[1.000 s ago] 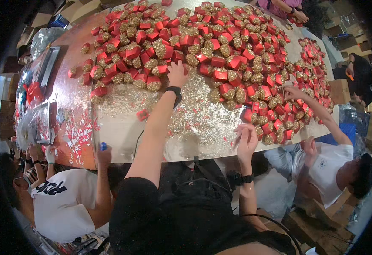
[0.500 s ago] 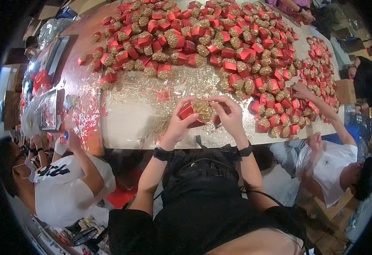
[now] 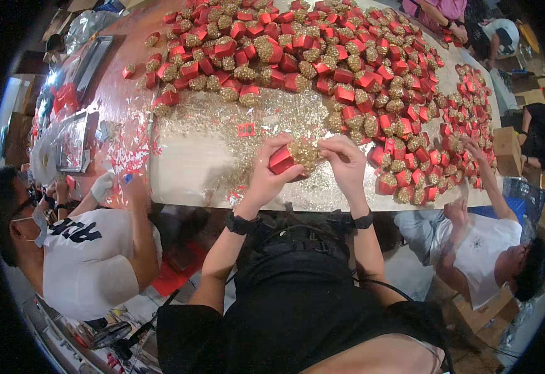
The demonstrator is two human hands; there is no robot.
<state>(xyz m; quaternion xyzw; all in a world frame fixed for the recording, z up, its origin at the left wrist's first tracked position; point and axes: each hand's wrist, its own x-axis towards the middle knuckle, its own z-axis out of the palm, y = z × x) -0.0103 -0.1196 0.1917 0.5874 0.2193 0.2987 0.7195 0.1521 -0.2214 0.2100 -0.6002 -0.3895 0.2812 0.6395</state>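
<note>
Spreading across most of the long pale table (image 3: 185,171) is a heap of red boxes (image 3: 322,56) with gold glittery tops, and loose gold glitter (image 3: 278,115) dusts the bare surface nearer the person. Two seated co-workers flank them, one in a white shirt (image 3: 88,258) on the left. Above the table's near edge, the left hand (image 3: 271,177) grips one small red box (image 3: 283,160), while the right hand (image 3: 346,163) pinches its gold glittery top (image 3: 303,151).

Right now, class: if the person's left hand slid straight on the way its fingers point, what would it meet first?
Probably the gold glitter strewn on the table, just past the small red box the left hand grips; then the red tag. Depth is uncertain.
</note>
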